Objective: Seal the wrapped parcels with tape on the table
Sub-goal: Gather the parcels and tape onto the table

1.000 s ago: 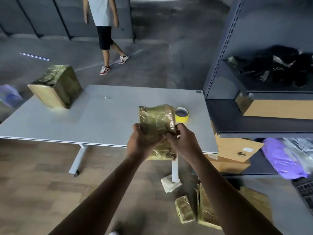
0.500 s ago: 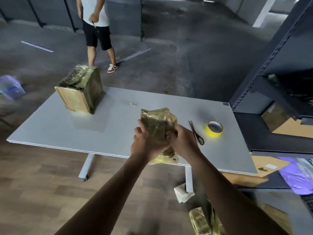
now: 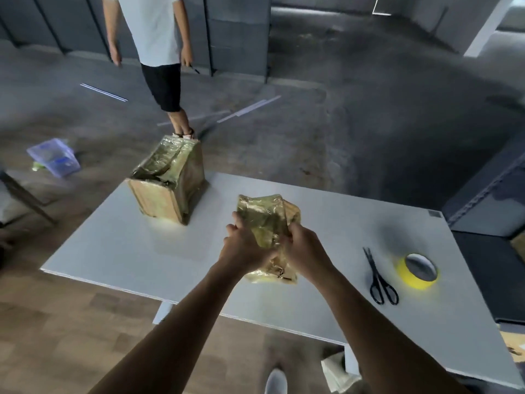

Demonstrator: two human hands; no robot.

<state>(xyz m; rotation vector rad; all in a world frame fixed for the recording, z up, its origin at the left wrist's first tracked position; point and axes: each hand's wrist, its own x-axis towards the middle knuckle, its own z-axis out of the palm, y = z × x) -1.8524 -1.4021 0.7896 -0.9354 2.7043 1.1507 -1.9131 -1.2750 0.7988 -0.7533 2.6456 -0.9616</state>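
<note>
Crinkled gold-film small parcel is clasped over the near part of the white tabletop. The left hand curls round its left side and the right hand grips its right side, knuckles nearly meeting. Whether its lower end touches the surface is unclear. To the right lie black scissors, with a yellow tape roll just beside them. Farther left stands a larger gold-wrapped box parcel. Beyond it, a person in a white shirt stands on the floor.
</note>
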